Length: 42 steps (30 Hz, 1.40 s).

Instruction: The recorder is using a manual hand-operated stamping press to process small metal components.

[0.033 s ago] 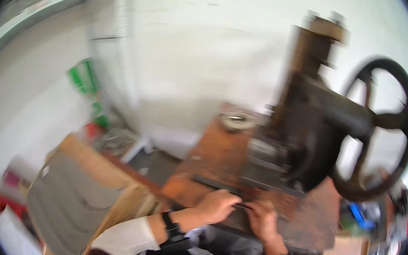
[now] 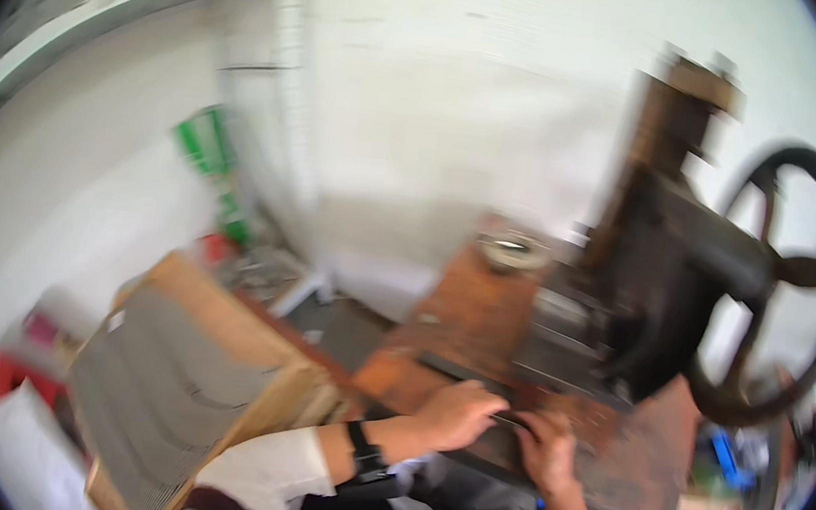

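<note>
The picture is blurred. My left hand (image 2: 455,414) and my right hand (image 2: 547,450) are close together at the near edge of a rusty brown worktable (image 2: 460,326). Both press on a thin dark flat piece (image 2: 510,421) that lies between their fingertips, with the fingers curled down over it. Each wrist wears a dark band. Just behind the hands stands a heavy dark machine (image 2: 656,283) with a large spoked handwheel (image 2: 777,287) on its right side.
A small round dish (image 2: 512,250) sits at the table's far end. To my left an open cardboard box (image 2: 183,370) holds stacked grey sheets. Green packets (image 2: 205,141) and clutter lie by the white wall. Blue items (image 2: 727,463) lie at the right.
</note>
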Motion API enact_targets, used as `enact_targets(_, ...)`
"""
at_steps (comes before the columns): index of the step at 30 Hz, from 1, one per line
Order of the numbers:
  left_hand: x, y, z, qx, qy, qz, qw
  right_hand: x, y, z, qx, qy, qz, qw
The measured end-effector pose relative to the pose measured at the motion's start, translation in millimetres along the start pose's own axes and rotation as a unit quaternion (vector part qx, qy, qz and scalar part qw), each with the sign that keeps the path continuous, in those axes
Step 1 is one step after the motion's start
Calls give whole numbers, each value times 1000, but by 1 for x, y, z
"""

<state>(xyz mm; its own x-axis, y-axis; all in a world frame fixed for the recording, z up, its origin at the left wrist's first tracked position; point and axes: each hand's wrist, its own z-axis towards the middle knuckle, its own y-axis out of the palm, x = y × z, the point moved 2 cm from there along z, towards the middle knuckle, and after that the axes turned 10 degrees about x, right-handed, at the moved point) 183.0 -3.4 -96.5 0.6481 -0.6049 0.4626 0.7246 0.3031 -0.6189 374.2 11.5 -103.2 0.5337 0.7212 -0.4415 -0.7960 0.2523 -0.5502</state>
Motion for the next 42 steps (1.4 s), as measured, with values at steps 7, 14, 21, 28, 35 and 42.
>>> enact_targets(7,-54,-206,-16,-29,-137,290,947,15,3,-8,-21,30,51,998)
enact_targets(14,-139,-480,-220,52,-531,514,672,-15,-3,11,-45,-2,-1,999)
enact_targets(21,-174,-437,-213,-50,-566,520,638,-9,-2,9,-44,0,-34,998)
enact_targets(28,-196,-436,-245,81,-541,532,646,-15,0,11,-40,-36,-43,998)
enact_targets(35,-181,-447,-212,10,-582,541,607,-12,2,7,-39,-12,-46,998)
enact_targets(42,-220,-486,-232,34,-577,494,649,-25,1,17,-21,-63,-62,996)
